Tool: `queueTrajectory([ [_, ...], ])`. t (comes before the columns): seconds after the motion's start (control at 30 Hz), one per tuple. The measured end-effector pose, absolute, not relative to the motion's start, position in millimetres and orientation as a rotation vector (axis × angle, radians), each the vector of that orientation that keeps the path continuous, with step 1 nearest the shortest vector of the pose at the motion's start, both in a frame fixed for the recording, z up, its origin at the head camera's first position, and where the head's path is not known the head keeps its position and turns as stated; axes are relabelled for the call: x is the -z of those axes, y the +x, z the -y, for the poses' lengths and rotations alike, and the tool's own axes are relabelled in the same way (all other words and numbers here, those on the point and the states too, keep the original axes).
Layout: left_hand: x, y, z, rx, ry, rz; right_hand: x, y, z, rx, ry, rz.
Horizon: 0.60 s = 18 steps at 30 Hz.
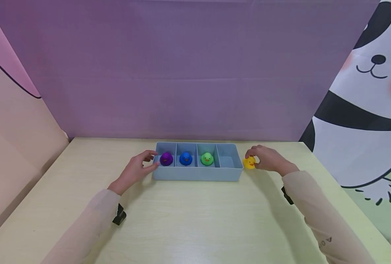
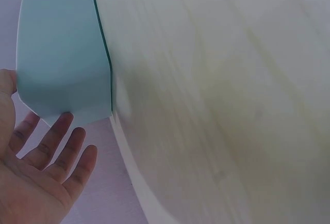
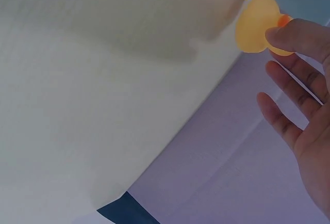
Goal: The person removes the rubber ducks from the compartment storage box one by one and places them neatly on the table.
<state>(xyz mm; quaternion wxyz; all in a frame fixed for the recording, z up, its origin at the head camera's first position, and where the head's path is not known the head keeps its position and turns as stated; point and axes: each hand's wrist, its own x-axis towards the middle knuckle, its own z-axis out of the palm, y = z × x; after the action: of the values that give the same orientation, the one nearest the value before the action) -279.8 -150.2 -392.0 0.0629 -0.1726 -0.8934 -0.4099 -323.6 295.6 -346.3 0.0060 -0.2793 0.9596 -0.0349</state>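
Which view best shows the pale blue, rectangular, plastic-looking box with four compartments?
The head view: nearly the whole box appears, with all four compartments. The left wrist view shows only outer walls near one end; the right wrist view, just part at upper right.

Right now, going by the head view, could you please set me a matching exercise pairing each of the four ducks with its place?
1. Purple duck
2. Blue duck
3. Green duck
4. Yellow duck

A. In the grip of the right hand
B. In the tray's third compartment from the left
C. In its leftmost compartment
D. In its second compartment from the left

Pairs: 1-C, 2-D, 3-B, 4-A.
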Motion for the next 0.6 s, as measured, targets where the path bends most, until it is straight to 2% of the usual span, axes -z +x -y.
queueTrajectory([
  [0.6,393.3,-280.4,151.0,1.248,-0.529,2.71,362.8,-322.5,-298.3,0.146,-0.824,-2.996],
])
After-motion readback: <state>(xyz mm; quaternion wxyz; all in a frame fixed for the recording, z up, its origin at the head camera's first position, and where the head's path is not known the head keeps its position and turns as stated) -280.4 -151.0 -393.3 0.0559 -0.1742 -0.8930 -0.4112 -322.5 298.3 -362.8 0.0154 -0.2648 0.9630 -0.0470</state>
